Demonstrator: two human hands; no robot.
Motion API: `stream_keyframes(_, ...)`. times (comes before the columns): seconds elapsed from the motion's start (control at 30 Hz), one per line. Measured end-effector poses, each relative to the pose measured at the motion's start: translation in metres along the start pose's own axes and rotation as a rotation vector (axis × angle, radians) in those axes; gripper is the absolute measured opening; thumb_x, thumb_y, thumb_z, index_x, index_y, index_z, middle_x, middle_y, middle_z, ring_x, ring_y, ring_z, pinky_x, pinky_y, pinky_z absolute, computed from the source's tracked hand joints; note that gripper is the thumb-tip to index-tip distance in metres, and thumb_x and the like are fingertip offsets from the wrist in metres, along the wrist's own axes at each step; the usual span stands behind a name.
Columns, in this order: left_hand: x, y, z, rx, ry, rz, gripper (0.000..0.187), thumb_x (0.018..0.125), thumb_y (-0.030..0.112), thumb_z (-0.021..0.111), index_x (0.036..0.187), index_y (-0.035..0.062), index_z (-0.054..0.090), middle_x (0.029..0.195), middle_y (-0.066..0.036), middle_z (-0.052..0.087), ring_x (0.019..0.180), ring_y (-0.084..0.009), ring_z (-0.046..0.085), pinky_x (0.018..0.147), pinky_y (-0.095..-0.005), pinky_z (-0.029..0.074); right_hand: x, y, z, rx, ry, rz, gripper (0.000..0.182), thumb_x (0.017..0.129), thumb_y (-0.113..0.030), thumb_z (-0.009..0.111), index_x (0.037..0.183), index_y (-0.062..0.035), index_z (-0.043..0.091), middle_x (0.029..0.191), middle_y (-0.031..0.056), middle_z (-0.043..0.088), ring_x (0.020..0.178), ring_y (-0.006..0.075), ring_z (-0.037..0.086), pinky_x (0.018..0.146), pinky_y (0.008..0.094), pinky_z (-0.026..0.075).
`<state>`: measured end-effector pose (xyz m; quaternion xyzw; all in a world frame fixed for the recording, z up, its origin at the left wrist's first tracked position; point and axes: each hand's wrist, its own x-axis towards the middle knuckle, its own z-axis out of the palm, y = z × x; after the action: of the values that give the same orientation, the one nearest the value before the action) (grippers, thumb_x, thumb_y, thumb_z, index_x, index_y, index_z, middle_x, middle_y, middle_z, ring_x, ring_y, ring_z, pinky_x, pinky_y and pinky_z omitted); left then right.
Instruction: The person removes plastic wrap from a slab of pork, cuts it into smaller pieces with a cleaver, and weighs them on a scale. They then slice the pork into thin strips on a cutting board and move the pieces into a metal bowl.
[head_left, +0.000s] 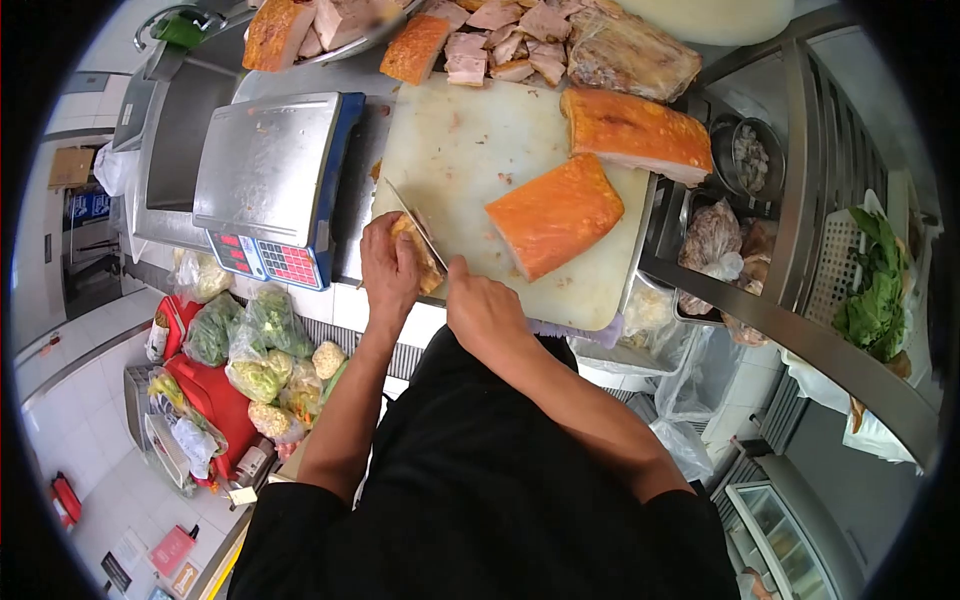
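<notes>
Gripping golden crackled pork piece w/ left hand, cleaver on it

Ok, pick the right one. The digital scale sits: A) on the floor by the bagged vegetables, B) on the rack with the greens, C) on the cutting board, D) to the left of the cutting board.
D: the digital scale stands on the counter just left of the white cutting board, where the left hand steadies a piece of roast pork and the right hand holds the cleaver.
</notes>
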<state>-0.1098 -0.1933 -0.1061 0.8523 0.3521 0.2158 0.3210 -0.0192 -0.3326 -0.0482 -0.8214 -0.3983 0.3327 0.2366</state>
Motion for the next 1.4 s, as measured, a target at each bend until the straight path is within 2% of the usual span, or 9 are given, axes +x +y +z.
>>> stream_keyframes(0.4,0.001,0.0,0.001,0.006,0.0,-0.001,0.032,0.103,0.021,0.048,0.125,0.0008,0.059,0.119,-0.02,0.06,0.115,-0.0399,0.055,0.104,-0.0463,0.042,0.001,0.013,0.009,0.028,0.039,-0.001,0.018,0.092,-0.005,0.051,0.107,0.0034,0.05,0.082,0.0296,0.07,0.08,0.0485,0.07,0.074,0.0573,0.056)
stream_keyframes(0.6,-0.007,-0.004,0.002,0.0,0.04,-0.04,0.034,0.103,0.022,0.049,0.127,-0.0001,0.058,0.119,-0.021,0.06,0.115,-0.0399,0.055,0.103,-0.0469,0.042,-0.051,0.049,-0.01,-0.105,-0.006,0.097,0.016,0.094,-0.007,0.051,0.107,0.003,0.052,0.074,0.0288,0.068,0.074,0.0486,0.07,0.071,0.058,0.056)
stream_keyframes(0.9,-0.016,0.051,0.016,-0.148,-0.027,-0.115,0.059,0.075,0.009,0.07,0.132,0.0009,0.057,0.129,-0.028,0.05,0.121,-0.0426,0.052,0.107,-0.048,0.043,-0.074,0.058,-0.062,0.074,0.242,0.029,0.027,0.1,-0.022,0.055,0.111,0.0021,0.055,0.073,0.0284,0.067,0.076,0.0501,0.067,0.07,0.0583,0.052)
stream_keyframes(1.0,0.002,0.038,-0.004,0.083,0.003,0.096,0.059,0.072,0.007,0.07,0.13,0.0054,0.059,0.125,-0.024,0.054,0.123,-0.0419,0.051,0.104,-0.0469,0.045,-0.099,0.072,-0.073,0.175,0.236,0.124,0.035,0.099,-0.026,0.059,0.12,0.002,0.056,0.08,0.0282,0.068,0.077,0.0477,0.068,0.066,0.0534,0.053)
stream_keyframes(1.07,0.043,0.035,-0.053,0.177,0.104,0.258,0.059,0.069,0.005,0.071,0.126,0.0088,0.062,0.122,-0.015,0.062,0.115,-0.0406,0.057,0.097,-0.0474,0.046,-0.115,0.098,-0.065,0.199,0.361,0.143,0.036,0.1,-0.025,0.06,0.122,0.0024,0.057,0.073,0.0222,0.067,0.063,0.0378,0.069,0.058,0.045,0.053)
stream_keyframes(1.2,0.111,-0.002,-0.118,0.466,0.244,0.148,0.059,0.075,0.012,0.072,0.133,0.0066,0.06,0.133,-0.021,0.059,0.115,-0.0418,0.059,0.101,-0.0508,0.044,-0.143,0.124,-0.073,0.36,0.331,0.27,0.034,0.1,-0.028,0.059,0.117,0.0009,0.057,0.075,0.0272,0.068,0.075,0.0471,0.069,0.068,0.053,0.054)
stream_keyframes(1.27,0.13,-0.031,-0.121,0.58,0.149,0.056,0.059,0.08,0.015,0.07,0.137,0.0064,0.058,0.14,-0.022,0.056,0.12,-0.0425,0.057,0.105,-0.0486,0.043,-0.152,0.129,-0.078,0.499,0.329,0.405,0.032,0.1,-0.027,0.06,0.116,0.0005,0.057,0.071,0.023,0.068,0.061,0.0354,0.071,0.058,0.0455,0.054)
stream_keyframes(1.3,0.131,-0.029,-0.119,0.621,0.161,0.07,0.058,0.083,0.018,0.069,0.139,0.006,0.058,0.144,-0.023,0.054,0.123,-0.0439,0.056,0.105,-0.0473,0.044,-0.155,0.137,-0.075,0.54,0.375,0.368,0.03,0.1,-0.026,0.061,0.116,-0.0002,0.057,0.068,0.0163,0.065,0.051,0.0225,0.065,0.05,0.0376,0.051)
stream_keyframes(1.4,0.115,0.011,-0.099,0.768,0.488,0.355,0.049,0.084,0.019,0.07,0.131,0.0064,0.062,0.139,-0.024,0.057,0.119,-0.045,0.057,0.101,-0.0483,0.048,-0.161,0.142,-0.077,0.616,0.429,0.395,0.03,0.1,-0.025,0.061,0.117,-0.0009,0.057,0.066,0.0102,0.062,0.049,0.0186,0.061,0.048,0.0354,0.049)
